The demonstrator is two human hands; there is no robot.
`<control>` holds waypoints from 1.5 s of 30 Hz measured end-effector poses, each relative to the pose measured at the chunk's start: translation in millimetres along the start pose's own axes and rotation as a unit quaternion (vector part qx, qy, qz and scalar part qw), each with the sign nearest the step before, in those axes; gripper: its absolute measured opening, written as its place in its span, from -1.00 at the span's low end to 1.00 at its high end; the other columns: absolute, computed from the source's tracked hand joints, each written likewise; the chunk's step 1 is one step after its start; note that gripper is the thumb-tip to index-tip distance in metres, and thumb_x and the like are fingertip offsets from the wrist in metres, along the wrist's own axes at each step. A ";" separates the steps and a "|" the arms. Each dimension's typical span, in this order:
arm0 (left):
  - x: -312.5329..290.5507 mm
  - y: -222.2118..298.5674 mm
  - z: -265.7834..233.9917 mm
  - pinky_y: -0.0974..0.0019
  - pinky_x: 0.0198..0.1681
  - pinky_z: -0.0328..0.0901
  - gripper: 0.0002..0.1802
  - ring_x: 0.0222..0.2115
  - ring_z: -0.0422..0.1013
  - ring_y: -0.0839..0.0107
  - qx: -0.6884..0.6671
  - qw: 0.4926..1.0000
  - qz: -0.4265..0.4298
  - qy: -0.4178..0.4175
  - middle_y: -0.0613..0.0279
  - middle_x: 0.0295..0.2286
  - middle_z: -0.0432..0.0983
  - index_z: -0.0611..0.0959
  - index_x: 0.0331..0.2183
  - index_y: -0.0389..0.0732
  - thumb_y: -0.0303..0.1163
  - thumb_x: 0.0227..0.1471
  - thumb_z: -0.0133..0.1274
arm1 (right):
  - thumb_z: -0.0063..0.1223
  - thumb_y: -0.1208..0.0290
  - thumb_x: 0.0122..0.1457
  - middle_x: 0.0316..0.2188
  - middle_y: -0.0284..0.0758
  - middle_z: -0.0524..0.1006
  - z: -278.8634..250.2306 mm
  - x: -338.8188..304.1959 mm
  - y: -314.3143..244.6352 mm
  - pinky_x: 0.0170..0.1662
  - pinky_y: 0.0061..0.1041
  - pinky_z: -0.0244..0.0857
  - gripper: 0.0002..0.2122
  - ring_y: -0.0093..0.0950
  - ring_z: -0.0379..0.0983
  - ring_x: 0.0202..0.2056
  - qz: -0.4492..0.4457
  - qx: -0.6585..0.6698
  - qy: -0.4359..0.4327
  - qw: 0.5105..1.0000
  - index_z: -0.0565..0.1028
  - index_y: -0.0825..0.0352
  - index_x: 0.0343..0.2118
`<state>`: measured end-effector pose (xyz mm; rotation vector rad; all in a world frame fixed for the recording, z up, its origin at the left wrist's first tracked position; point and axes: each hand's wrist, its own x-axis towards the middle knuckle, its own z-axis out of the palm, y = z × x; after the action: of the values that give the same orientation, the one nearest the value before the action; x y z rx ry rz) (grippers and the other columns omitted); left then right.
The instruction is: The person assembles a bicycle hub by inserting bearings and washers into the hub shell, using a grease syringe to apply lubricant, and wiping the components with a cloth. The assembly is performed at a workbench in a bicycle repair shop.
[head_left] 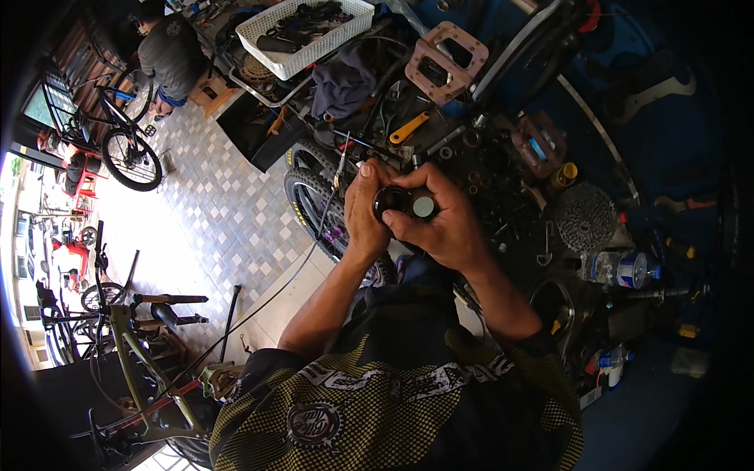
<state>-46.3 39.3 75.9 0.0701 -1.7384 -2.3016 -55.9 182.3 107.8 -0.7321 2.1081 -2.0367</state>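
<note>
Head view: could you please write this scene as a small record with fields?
left hand: against dark round part
right hand: around dark cylinder with pale disc end
parts joined: cannot tell
right side: silver bicycle cassette, clear plastic bottle
top: white perforated basket
left side: co-worker, black bicycle, olive bicycle frame

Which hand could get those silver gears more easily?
Probably the right hand: it's nearer the silver gears, though it holds a dark part with a pale round end. The left hand is farther away.
</note>
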 end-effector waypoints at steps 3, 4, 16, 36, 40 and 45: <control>0.8 -2.1 -4.6 0.35 -0.20 0.24 -0.46 -0.35 0.30 0.48 0.027 0.999 0.026 -0.015 0.22 -0.38 0.42 0.45 -0.41 -0.21 -0.02 0.50 -0.31 | 0.39 0.34 0.18 -0.12 -0.23 0.64 2.8 2.5 -0.9 0.02 -0.46 0.42 -0.66 -0.58 0.53 -0.08 -0.005 -0.007 0.009 1.000 0.49 0.36 -0.09; 1.4 -4.2 -6.5 0.36 -0.21 0.24 -0.47 -0.36 0.30 0.48 0.015 0.999 0.033 -0.021 0.22 -0.38 0.42 0.44 -0.40 -0.21 -0.03 0.50 -0.30 | 0.38 0.34 0.18 -0.15 -0.24 0.64 2.9 3.4 -0.9 0.02 -0.46 0.42 -0.67 -0.58 0.53 -0.09 -0.005 -0.012 0.010 1.000 0.48 0.36 -0.12; 3.9 -17.2 -13.3 0.48 -0.68 0.21 -0.44 -0.67 0.34 0.48 -0.052 0.996 0.061 -0.044 0.13 -0.47 0.44 0.38 -0.40 -0.18 0.07 0.48 -0.33 | 0.18 0.44 0.34 -0.37 -0.44 0.59 -2.7 10.0 11.5 -0.51 -0.68 0.28 -0.90 -0.78 0.41 -0.50 0.146 0.195 -0.031 0.969 0.47 0.26 -0.19; -12.3 -26.8 -9.3 0.35 -0.37 0.31 -0.45 -0.47 0.38 0.51 -0.001 0.999 -0.051 0.011 0.25 -0.46 0.48 0.54 -0.34 -0.22 0.03 0.48 -0.25 | 0.39 0.47 0.17 -0.32 -0.41 0.57 -16.9 6.5 30.9 -0.29 -0.63 0.40 -0.67 -0.73 0.47 -0.38 0.023 0.081 -0.109 0.990 0.44 0.27 -0.09; -18.8 -29.6 -11.0 0.40 -0.37 0.27 -0.46 -0.46 0.35 0.56 0.040 0.999 -0.028 -0.006 0.29 -0.47 0.46 0.52 -0.35 -0.21 0.02 0.49 -0.26 | 0.36 0.42 0.22 -0.39 -0.44 0.57 -18.4 -2.1 20.2 -0.53 -0.69 0.28 -0.74 -0.75 0.45 -0.53 0.187 0.165 -0.102 0.963 0.46 0.27 -0.14; -25.6 -63.5 -20.7 0.43 -0.34 0.23 -0.47 -0.43 0.28 0.61 0.010 0.997 -0.073 -0.029 0.36 -0.46 0.41 0.49 -0.37 -0.19 0.01 0.50 -0.26 | 0.20 0.37 0.33 -0.45 -0.44 0.56 -21.6 -16.6 39.0 -0.54 -0.68 0.29 -0.84 -0.73 0.46 -0.55 0.213 0.187 -0.063 0.957 0.50 0.29 -0.14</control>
<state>-28.6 41.8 6.7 0.1408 -1.8410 -2.4122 -60.2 207.9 68.0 -0.3046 1.5698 -1.9891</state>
